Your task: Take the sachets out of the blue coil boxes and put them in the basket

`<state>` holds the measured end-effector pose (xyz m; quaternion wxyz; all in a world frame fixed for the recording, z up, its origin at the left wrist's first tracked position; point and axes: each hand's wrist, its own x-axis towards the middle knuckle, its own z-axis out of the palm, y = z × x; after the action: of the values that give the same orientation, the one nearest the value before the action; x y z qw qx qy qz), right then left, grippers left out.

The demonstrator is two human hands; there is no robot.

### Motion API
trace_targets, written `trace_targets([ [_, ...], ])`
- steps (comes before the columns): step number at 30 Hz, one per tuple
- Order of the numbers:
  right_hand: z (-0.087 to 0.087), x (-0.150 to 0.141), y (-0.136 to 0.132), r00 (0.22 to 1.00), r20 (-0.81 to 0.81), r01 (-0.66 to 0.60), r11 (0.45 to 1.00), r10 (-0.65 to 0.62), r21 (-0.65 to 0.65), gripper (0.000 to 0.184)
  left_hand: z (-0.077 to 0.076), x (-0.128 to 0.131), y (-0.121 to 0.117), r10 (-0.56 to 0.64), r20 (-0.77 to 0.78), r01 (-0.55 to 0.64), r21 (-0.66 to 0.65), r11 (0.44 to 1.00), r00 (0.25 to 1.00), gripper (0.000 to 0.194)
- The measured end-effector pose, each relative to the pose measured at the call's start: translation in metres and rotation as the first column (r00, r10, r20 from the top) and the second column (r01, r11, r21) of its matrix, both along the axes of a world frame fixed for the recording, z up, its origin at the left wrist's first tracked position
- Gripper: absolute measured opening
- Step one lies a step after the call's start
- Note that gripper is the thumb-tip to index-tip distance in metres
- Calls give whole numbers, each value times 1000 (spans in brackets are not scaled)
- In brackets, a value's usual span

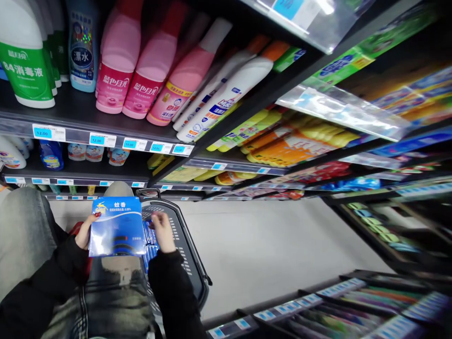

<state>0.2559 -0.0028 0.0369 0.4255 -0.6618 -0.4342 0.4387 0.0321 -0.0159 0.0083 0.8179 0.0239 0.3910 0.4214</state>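
A blue box (118,228) with white print is held up over my knees at the lower left. My left hand (84,233) grips its left edge, fingers closed on it. To the right of the box, my right hand (163,231) reaches down with curled fingers onto more blue boxes (150,240) stacked in a dark shopping basket (187,245). Whether it grips one is not clear. Both arms wear black sleeves.
Shelves of cleaning bottles rise at the left: white-and-green bottles (24,52), pink bottles (141,66), white bottles (226,94), yellow and orange ones (289,141). Price tags (102,140) line the shelf edges. A pale aisle floor (275,245) runs ahead; another shelf (335,301) stands at the lower right.
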Motion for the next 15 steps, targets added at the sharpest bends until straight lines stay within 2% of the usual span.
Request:
trace_targets([
  [2,-25,0,11,996,-44,-76,997,75,-34,40,-7,-5,1,2,31,-1,-26,1000,1000,34],
  [3,-32,-4,13,991,-63,-119,992,116,-33,40,-10,-7,1,-5,60,6,-22,1000,998,35],
  [5,-34,-15,10,984,-100,-149,989,147,-18,41,-17,-12,2,-21,96,22,-5,1000,995,39],
  [7,-26,-25,5,985,-95,-142,990,142,7,40,-21,-15,3,-8,84,8,0,1000,996,40],
  [10,-9,-31,1,993,49,-107,994,106,30,40,-20,-18,5,29,55,-28,-17,999,998,38],
  [12,1,-27,2,985,161,-68,997,64,24,41,-15,-18,5,21,83,-19,-17,1000,996,41],
  [15,19,-8,1,969,247,-11,1000,11,0,43,-10,-17,3,-36,142,37,-2,999,989,48],
])
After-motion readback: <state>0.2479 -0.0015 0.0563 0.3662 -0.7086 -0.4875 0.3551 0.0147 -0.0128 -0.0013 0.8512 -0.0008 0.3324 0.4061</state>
